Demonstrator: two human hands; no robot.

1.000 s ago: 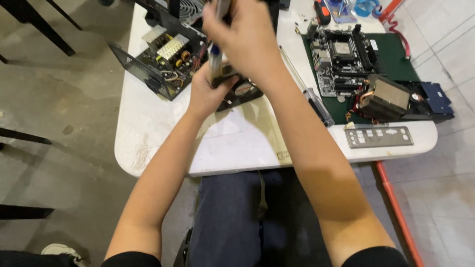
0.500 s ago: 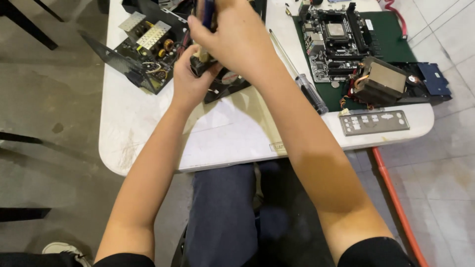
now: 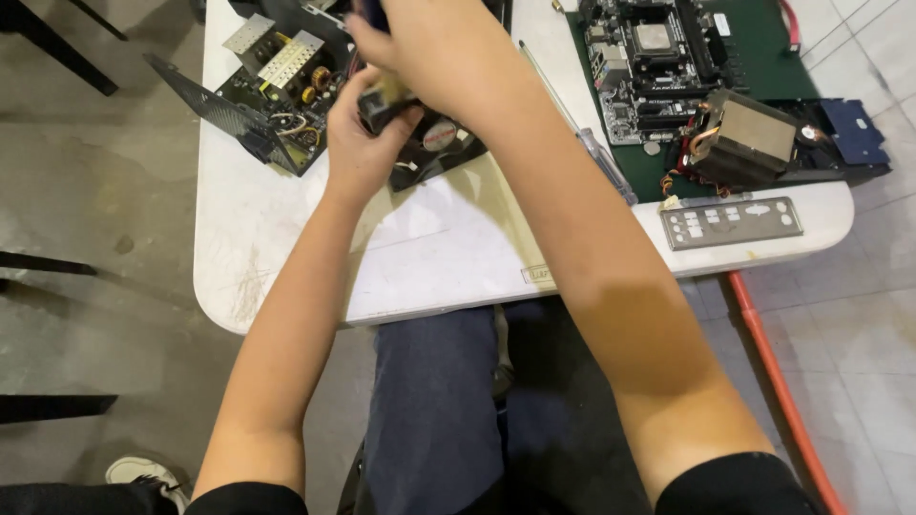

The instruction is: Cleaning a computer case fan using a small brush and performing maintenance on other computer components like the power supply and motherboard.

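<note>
Black fan lies clasped in left hand fingers; right hand grips above it

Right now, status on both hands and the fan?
Left hand grips black fan. Right hand above it, grip unclear. Open power supply close by.

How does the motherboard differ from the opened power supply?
The motherboard lies flat and bare on a green mat; the power supply sits in a black metal case. The motherboard is right of the hands, the power supply left, beside the left hand. Both rest on the white table, circuitry exposed.
</note>
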